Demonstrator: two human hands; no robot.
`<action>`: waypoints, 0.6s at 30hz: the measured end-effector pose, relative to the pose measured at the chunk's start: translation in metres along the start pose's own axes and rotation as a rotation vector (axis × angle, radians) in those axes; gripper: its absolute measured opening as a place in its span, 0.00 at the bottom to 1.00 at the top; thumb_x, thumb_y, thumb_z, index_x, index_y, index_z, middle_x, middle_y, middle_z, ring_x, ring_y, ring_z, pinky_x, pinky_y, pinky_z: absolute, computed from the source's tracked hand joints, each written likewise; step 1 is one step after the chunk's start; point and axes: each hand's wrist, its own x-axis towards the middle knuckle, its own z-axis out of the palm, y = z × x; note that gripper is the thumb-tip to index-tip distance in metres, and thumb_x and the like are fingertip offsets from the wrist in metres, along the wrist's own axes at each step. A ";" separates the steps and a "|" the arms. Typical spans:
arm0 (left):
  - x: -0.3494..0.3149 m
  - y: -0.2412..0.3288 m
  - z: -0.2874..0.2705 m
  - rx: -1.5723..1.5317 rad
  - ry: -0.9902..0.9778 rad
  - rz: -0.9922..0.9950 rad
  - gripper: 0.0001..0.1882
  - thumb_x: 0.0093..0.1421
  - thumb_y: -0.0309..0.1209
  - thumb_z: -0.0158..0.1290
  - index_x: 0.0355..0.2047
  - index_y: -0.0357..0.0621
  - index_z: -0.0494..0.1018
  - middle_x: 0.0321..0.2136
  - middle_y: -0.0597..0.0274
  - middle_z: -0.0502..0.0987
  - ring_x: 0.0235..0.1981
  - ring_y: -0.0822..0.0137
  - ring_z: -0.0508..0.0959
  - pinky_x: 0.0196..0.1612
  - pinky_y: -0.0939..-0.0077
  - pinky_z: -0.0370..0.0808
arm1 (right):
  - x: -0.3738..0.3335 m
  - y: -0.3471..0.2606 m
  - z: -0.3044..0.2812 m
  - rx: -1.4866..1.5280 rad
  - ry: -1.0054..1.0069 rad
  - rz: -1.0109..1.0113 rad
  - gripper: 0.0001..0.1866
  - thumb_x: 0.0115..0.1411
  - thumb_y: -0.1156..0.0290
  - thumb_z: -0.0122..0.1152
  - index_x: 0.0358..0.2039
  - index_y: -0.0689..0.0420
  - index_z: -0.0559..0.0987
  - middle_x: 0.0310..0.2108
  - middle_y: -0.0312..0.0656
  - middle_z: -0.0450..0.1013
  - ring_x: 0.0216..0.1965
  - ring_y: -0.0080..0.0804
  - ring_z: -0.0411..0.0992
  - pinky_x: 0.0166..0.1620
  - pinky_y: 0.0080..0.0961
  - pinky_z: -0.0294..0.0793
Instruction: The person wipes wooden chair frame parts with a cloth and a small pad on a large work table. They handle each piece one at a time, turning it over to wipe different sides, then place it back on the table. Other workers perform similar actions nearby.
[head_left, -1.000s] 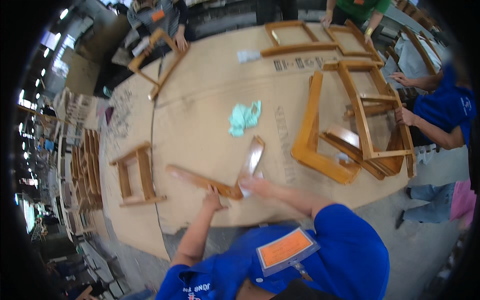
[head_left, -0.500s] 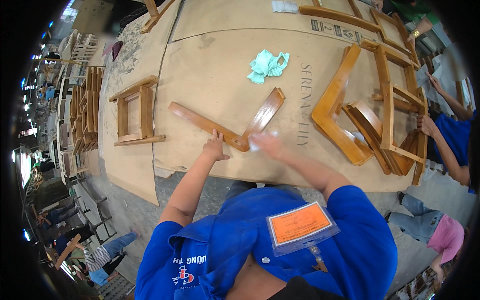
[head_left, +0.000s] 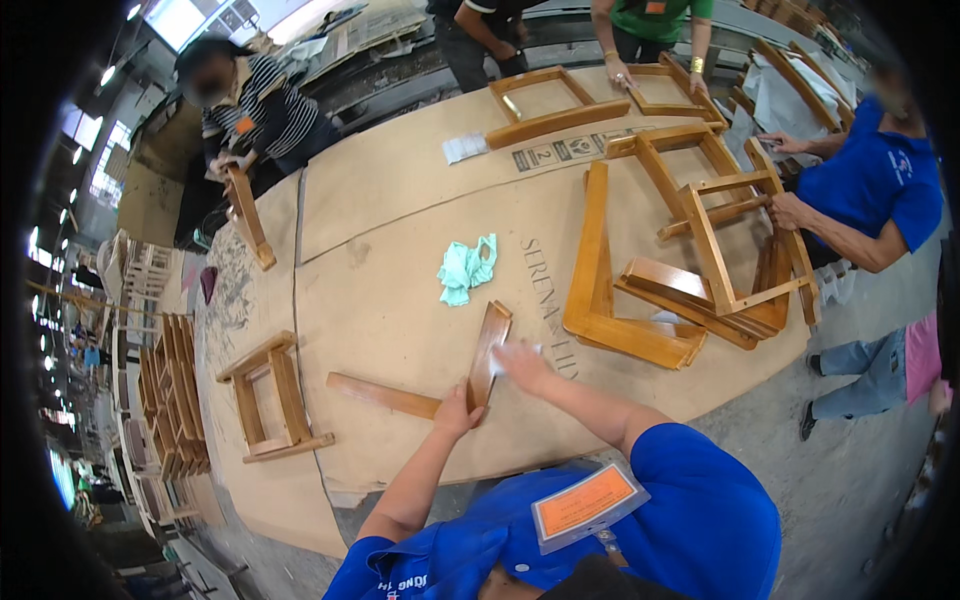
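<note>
An L-shaped brown wooden frame piece [head_left: 385,393] lies on the cardboard-covered table in front of me, its shorter arm pointing away. At its corner, my left hand [head_left: 457,412] is closed round the wood. My right hand [head_left: 526,369], smeared by motion, presses a small white wad [head_left: 497,362] against the shorter arm; whether the wad is cloth or paper I cannot tell. Beyond the piece lies a crumpled mint-green cloth [head_left: 466,270].
To the right are stacked L-shaped wooden pieces [head_left: 590,290] and chair frames [head_left: 715,240], with a co-worker in blue [head_left: 885,190] holding one. A small wooden frame [head_left: 268,400] rests at left. Other people handle frames across the table [head_left: 390,230].
My view has tilted up, showing more co-workers. My left hand has moved onto the piece's corner and gripped it. My right hand has slid up the shorter arm with the white wad.
</note>
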 end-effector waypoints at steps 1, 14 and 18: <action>0.004 0.014 0.003 -0.073 -0.023 -0.009 0.50 0.46 0.48 0.63 0.62 0.35 0.51 0.53 0.42 0.66 0.53 0.50 0.69 0.54 0.61 0.69 | 0.009 0.015 -0.018 -0.021 0.040 0.165 0.28 0.58 0.75 0.43 0.62 0.55 0.60 0.63 0.41 0.56 0.64 0.46 0.53 0.61 0.53 0.55; 0.023 0.030 -0.037 -0.410 0.111 -0.081 0.37 0.41 0.38 0.69 0.46 0.34 0.61 0.39 0.47 0.74 0.42 0.55 0.76 0.45 0.65 0.75 | -0.123 -0.007 -0.060 1.278 0.220 0.648 0.34 0.51 0.86 0.45 0.62 0.57 0.60 0.57 0.49 0.63 0.58 0.41 0.63 0.58 0.30 0.62; 0.013 0.029 -0.130 -0.791 0.061 -0.087 0.36 0.45 0.31 0.68 0.50 0.35 0.59 0.39 0.52 0.74 0.39 0.64 0.76 0.40 0.70 0.76 | -0.152 0.000 -0.074 1.619 0.152 0.863 0.31 0.54 0.83 0.49 0.61 0.58 0.62 0.52 0.44 0.68 0.51 0.33 0.68 0.52 0.27 0.67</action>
